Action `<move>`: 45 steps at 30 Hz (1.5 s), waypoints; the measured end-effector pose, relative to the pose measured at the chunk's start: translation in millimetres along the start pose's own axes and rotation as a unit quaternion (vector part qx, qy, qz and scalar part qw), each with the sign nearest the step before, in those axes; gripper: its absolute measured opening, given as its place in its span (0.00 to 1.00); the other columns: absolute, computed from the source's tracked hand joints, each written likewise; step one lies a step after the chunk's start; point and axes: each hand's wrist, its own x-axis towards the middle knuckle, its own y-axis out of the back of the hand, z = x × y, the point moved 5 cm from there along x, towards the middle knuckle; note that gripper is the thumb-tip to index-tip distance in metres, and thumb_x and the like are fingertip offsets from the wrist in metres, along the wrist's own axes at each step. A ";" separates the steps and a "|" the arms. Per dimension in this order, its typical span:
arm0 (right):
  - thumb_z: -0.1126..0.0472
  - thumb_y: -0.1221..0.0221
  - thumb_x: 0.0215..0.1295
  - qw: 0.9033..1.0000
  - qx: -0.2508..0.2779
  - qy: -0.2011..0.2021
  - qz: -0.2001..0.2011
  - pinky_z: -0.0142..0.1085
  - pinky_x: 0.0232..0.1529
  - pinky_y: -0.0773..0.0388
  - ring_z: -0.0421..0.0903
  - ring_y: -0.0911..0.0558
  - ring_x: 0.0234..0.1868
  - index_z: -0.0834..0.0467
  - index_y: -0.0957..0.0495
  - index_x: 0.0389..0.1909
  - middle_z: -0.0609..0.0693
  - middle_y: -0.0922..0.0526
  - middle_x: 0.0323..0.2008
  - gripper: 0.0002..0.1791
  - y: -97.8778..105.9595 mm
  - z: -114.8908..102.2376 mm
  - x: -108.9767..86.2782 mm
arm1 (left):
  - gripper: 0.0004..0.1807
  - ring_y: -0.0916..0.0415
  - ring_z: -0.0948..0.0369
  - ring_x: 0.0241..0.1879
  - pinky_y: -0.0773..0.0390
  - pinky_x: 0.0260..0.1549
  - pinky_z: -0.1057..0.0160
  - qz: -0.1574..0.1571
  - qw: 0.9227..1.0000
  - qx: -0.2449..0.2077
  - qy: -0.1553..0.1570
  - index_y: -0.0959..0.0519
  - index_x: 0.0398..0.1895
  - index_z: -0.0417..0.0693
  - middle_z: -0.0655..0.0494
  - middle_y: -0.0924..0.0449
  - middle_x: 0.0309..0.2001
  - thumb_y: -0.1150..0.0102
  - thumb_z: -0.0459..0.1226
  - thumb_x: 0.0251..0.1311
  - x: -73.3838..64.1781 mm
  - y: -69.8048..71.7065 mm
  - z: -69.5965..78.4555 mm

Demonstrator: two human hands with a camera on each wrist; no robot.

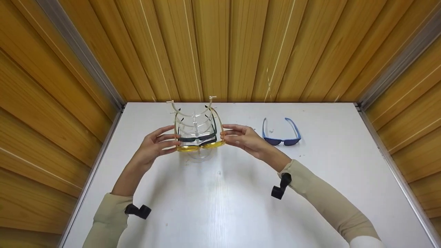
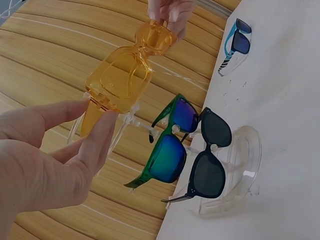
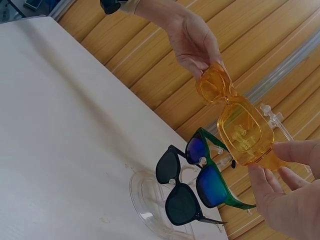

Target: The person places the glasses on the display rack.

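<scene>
Both hands hold yellow see-through sunglasses [image 1: 188, 148] at the front of a clear display stand [image 2: 252, 162]. My left hand [image 1: 155, 148] pinches them near the left hinge, thumb and fingers on either side in the left wrist view. At the opposite hinge my right hand [image 1: 245, 139] pinches the other temple. The yellow frame stands above two pairs on the stand. Green sunglasses [image 2: 167, 159] with blue mirrored lenses sit on the upper of these rungs, and black sunglasses [image 3: 182, 204] rest lowest, close over the stand's base.
Blue sunglasses [image 1: 291, 142] with dark lenses lie on the white table [image 1: 220, 206], right of my right hand, temples unfolded toward the back. Wood-look panels [image 1: 213, 51] wall the table at the back and both sides. The stand's upper arms reach near the back edge.
</scene>
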 end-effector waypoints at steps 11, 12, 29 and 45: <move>0.74 0.42 0.70 0.999 -0.005 0.020 0.044 0.38 0.64 0.19 0.47 0.17 0.55 0.65 0.32 0.71 0.55 0.18 0.54 0.29 -5.0 -10.7 30.8 | 0.31 0.13 0.65 0.46 0.14 0.53 0.63 0.034 0.999 -0.020 0.014 0.33 0.74 0.43 0.47 0.18 0.60 0.37 0.32 0.68 32.4 20.4 7.3; 0.74 0.42 0.70 0.999 -0.004 0.021 0.048 0.38 0.64 0.20 0.50 0.18 0.58 0.65 0.32 0.71 0.57 0.18 0.55 0.29 -5.3 -11.0 33.2 | 0.31 0.14 0.65 0.46 0.14 0.53 0.63 0.039 0.999 -0.021 0.014 0.33 0.74 0.43 0.46 0.19 0.61 0.37 0.32 0.68 34.8 21.8 7.2; 0.74 0.44 0.72 0.994 0.019 0.028 0.104 0.40 0.70 0.24 0.39 0.18 0.48 0.69 0.31 0.69 0.52 0.18 0.49 0.25 -8.7 -7.0 57.1 | 0.27 0.17 0.63 0.49 0.14 0.52 0.65 0.092 0.994 -0.046 0.038 0.28 0.71 0.44 0.53 0.19 0.53 0.38 0.32 0.69 56.4 31.9 -2.7; 0.72 0.44 0.72 0.994 0.012 0.026 0.101 0.48 0.73 0.28 0.38 0.17 0.44 0.68 0.30 0.69 0.50 0.17 0.47 0.25 -4.2 0.4 58.6 | 0.27 0.16 0.65 0.48 0.15 0.54 0.65 0.079 0.996 -0.032 0.032 0.29 0.71 0.43 0.54 0.20 0.55 0.39 0.31 0.69 55.7 29.9 -4.4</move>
